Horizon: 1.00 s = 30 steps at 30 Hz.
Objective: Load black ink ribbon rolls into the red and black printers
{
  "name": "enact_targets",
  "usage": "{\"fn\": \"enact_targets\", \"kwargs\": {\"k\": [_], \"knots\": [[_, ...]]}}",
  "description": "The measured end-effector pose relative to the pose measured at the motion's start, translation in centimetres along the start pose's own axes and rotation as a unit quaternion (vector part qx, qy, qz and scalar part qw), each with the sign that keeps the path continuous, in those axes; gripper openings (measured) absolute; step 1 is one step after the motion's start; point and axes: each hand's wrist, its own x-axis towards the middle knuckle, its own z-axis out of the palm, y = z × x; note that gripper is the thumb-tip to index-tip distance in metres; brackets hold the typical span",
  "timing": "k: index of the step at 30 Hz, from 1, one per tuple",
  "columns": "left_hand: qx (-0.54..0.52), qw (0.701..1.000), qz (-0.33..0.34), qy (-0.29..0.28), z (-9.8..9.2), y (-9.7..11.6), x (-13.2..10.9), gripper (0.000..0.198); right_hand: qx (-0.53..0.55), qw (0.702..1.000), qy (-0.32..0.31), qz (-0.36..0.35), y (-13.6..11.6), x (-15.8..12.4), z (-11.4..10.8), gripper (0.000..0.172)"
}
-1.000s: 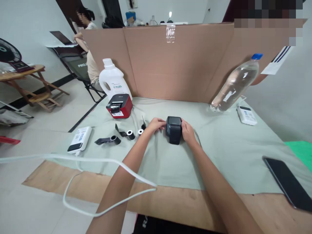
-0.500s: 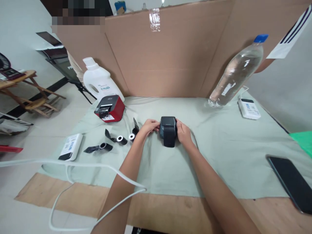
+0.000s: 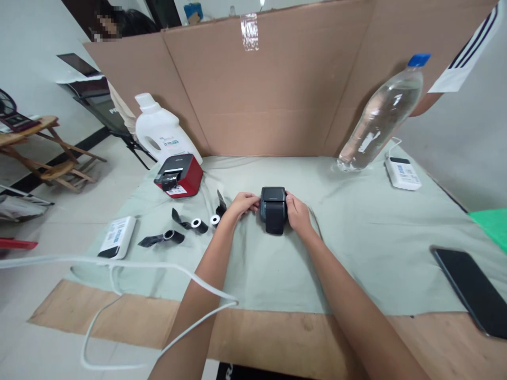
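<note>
A small black printer [image 3: 273,193] stands on the pale green cloth in front of me, with a wide black strip [image 3: 274,220] hanging from its front. My left hand [image 3: 244,205] is at the printer's left side, its fingers drawn together against the edge. On the opposite side, my right hand [image 3: 298,212] grips the casing, thumb toward me. Left of my forearm lie several small black rolls [image 3: 173,236] with loose tails, two showing white cores. A red and black printer [image 3: 179,176] with a black strip at its front sits further back.
A cardboard panel [image 3: 269,89] stands behind the cloth. A white jug [image 3: 162,129] and a water bottle [image 3: 382,116] lean there. Power banks [image 3: 118,236] lie at both sides, a phone [image 3: 471,290] at right. A white cable [image 3: 174,270] crosses the foreground. Another person's sleeve [image 3: 471,50] shows at right.
Both hands stay at the black printer's sides with almost no movement. The view shifts slightly, and a person's head behind the panel has moved.
</note>
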Motion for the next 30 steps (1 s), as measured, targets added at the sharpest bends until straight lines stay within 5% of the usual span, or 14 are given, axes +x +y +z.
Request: {"fn": "enact_targets", "kwargs": {"k": [5,11,17,30], "knots": [[-0.020,0.999,0.016,-0.024,-0.42,-0.35,0.12,0.007,0.009,1.000,0.001,-0.004,0.09,-0.10,0.02,0.064],[-0.019,0.996,0.086,-0.007,-0.48,-0.19,-0.28,0.039,0.004,1.000,-0.005,-0.003,-0.09,-0.17,-0.13,0.063],[-0.071,0.993,0.076,-0.046,0.03,-0.23,0.08,0.056,0.013,1.000,-0.002,-0.013,-0.01,-0.14,-0.02,0.062],[-0.097,0.991,0.070,-0.056,-0.02,-0.35,0.51,0.058,0.008,1.000,0.004,0.001,-0.04,-0.06,0.15,0.063]]}}
